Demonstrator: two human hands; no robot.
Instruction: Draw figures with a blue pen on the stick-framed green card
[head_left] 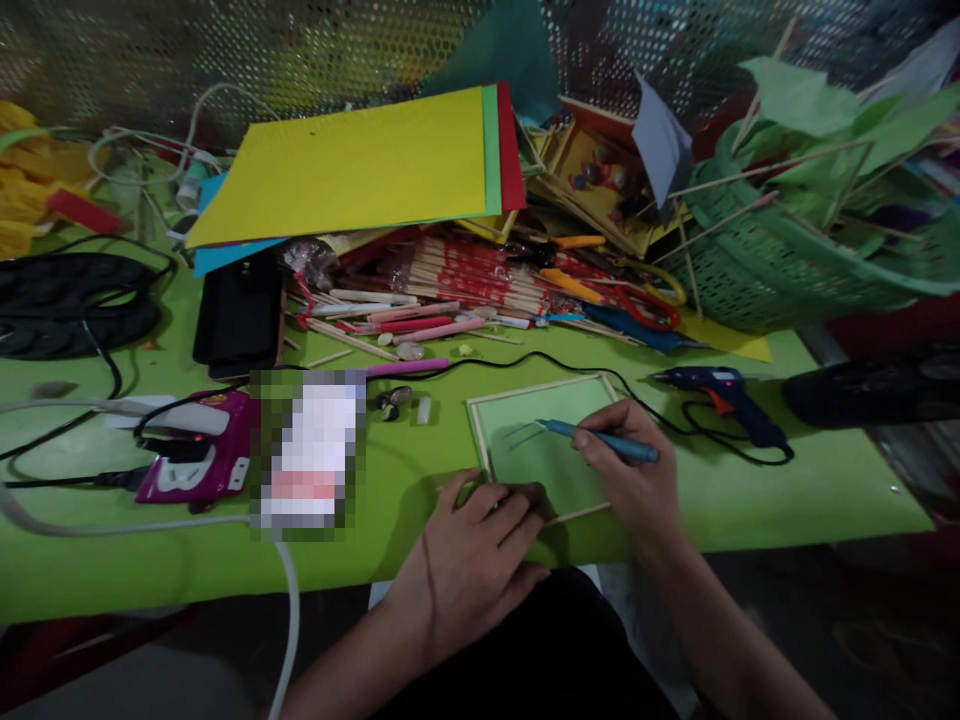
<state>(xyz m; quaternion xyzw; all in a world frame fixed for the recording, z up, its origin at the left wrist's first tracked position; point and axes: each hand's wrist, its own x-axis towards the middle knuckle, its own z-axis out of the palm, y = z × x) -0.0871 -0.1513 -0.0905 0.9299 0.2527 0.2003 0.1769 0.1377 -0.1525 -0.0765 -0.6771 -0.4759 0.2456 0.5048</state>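
A blue marker pen [619, 446] is gripped in my right hand [641, 480], its tip over a green paper panel [536, 462] edged with thin wooden sticks. Short dark lines show on the panel left of the tip. My left hand [480, 550] lies with fingers spread at the panel's lower left corner, some fingertips over its frame. Just left of the panel are a few small stones [390, 400] and a little whitish piece [424, 410]. A pink pen [409, 367] lies above them.
A blue glue gun [724, 395] with its cable lies to the right. Behind are coloured paper sheets [352, 165], bundled sticks [465, 275], orange-handled scissors [649, 305] and a green basket [780, 240]. On the left stand a purple power strip [199, 455] and a blurred-out phone-like object [315, 450].
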